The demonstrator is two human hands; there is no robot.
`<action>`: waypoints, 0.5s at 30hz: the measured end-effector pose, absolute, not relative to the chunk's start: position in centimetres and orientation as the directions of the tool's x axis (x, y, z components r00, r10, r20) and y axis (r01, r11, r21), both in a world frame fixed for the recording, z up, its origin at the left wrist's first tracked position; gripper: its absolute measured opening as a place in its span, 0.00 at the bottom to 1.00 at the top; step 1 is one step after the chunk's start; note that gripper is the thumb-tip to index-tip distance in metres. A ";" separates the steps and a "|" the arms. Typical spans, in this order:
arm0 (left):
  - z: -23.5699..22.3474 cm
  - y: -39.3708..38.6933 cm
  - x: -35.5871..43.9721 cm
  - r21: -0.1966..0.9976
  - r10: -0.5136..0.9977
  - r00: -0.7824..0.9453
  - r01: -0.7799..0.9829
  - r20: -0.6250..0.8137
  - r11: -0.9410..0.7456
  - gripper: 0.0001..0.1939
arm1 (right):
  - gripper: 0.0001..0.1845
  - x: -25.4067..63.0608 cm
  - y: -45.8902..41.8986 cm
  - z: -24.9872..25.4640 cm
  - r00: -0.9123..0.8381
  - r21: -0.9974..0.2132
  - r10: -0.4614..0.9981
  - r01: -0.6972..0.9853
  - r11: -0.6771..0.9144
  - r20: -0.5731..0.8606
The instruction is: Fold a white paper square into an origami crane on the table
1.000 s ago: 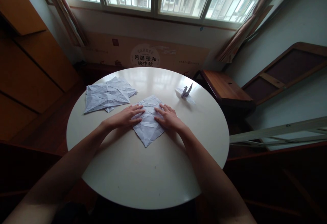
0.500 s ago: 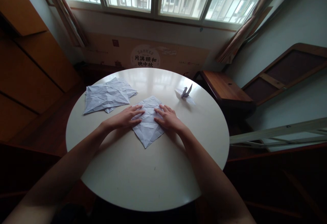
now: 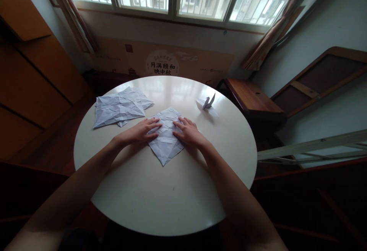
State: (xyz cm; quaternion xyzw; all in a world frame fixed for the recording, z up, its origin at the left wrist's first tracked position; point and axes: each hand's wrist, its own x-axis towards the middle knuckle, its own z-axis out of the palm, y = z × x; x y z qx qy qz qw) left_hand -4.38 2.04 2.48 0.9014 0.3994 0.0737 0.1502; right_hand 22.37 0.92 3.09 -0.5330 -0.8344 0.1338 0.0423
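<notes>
A creased sheet of white paper [image 3: 166, 144] lies on the round table with one corner pointing towards me. Flat on its left side rests my left hand [image 3: 143, 130], fingers spread and pointing inward. My right hand [image 3: 187, 131] lies on the right side of the same sheet, its fingers also apart. The palms and fingers cover the sheet's left and right corners. Fold lines cross the paper between the hands. Neither hand grips anything.
Several creased white sheets [image 3: 120, 107] lie in a loose pile at the table's back left. A folded paper crane [image 3: 208, 104] stands at the back right. The white table [image 3: 137, 197] has a curved edge; a wooden stool-like piece [image 3: 252, 94] stands beyond it, right.
</notes>
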 end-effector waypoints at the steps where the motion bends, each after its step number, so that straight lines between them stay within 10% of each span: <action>1: 2.5 2.1 -4.4 0.332 0.741 0.671 0.696 0.014 -0.636 0.31 | 0.32 22.4 0.9 3.1 -0.428 -0.268 0.901 0.878 0.396 -0.072; 15: 2.6 2.0 -4.4 0.330 0.739 0.674 0.697 0.003 -0.636 0.31 | 0.32 22.4 0.9 3.2 -0.429 -0.274 0.900 0.877 0.395 -0.074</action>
